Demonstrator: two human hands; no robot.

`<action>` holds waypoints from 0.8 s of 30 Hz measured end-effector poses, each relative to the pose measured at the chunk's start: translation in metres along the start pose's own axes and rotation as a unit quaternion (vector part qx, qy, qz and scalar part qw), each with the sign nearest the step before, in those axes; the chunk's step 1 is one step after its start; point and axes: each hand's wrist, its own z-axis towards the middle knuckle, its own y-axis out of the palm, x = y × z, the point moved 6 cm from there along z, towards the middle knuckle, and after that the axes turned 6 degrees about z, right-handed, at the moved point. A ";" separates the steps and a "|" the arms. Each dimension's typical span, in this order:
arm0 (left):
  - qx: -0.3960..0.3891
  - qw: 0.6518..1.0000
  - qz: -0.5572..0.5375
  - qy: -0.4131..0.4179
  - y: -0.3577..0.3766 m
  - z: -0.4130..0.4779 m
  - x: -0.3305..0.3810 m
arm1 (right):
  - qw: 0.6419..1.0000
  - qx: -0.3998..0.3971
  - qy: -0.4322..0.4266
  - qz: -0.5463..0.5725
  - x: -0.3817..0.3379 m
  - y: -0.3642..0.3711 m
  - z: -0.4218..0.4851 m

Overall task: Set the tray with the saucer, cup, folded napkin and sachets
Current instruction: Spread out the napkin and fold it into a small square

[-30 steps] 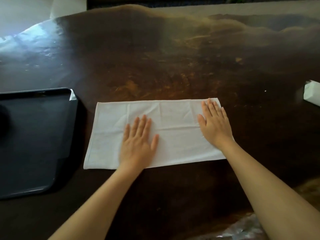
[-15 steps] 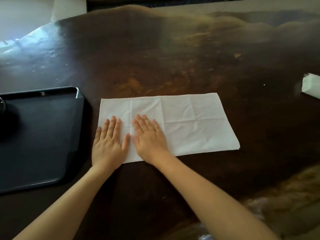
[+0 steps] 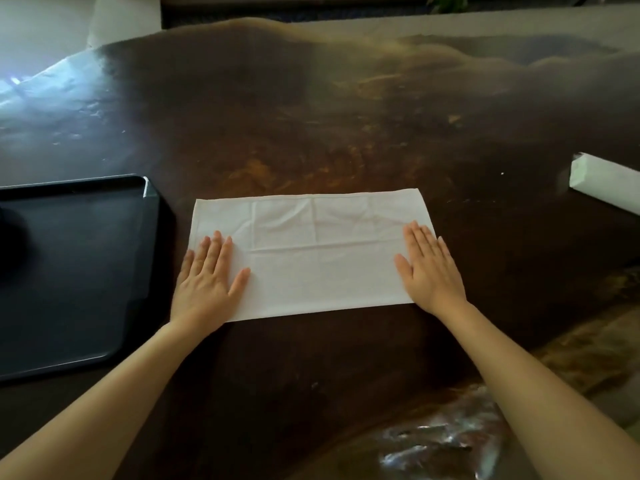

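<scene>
Left hand (image 3: pixel 207 275) and right hand (image 3: pixel 429 271), fingers flat and grasping nothing, press a half-folded white cloth napkin (image 3: pixel 311 254) just right of an unset black plastic tray (image 3: pixel 86 271)

The surface (image 3: pixel 311 116) lies bare beyond the napkin (image 3: pixel 311 258), with wide passage there. To the left the tray (image 3: pixel 69 271) sits just beside the napkin, leaving a narrow gap. A white box (image 3: pixel 606 185) stands far right, well apart.
</scene>
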 end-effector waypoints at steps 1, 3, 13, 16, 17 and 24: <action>-0.018 0.999 -0.011 0.033 -0.002 -0.003 0.000 | 1.000 -0.018 -0.004 0.007 0.001 0.000 0.001; -0.049 0.990 -0.002 0.130 -0.009 -0.020 0.001 | 0.997 -0.058 -0.018 0.038 0.003 -0.006 0.001; 0.089 0.914 0.237 0.319 -0.025 -0.070 0.003 | 0.968 0.068 -0.229 -0.081 -0.021 -0.042 -0.079; 0.105 0.944 0.164 0.266 -0.028 -0.065 0.001 | 0.973 0.093 -0.202 -0.053 -0.026 -0.041 -0.071; 0.118 0.949 0.139 0.256 -0.031 -0.064 0.001 | 0.975 0.098 -0.191 -0.052 -0.028 -0.039 -0.069; 0.079 0.984 -0.022 0.156 -0.050 -0.069 -0.017 | 0.978 0.100 -0.175 -0.057 -0.020 -0.035 -0.081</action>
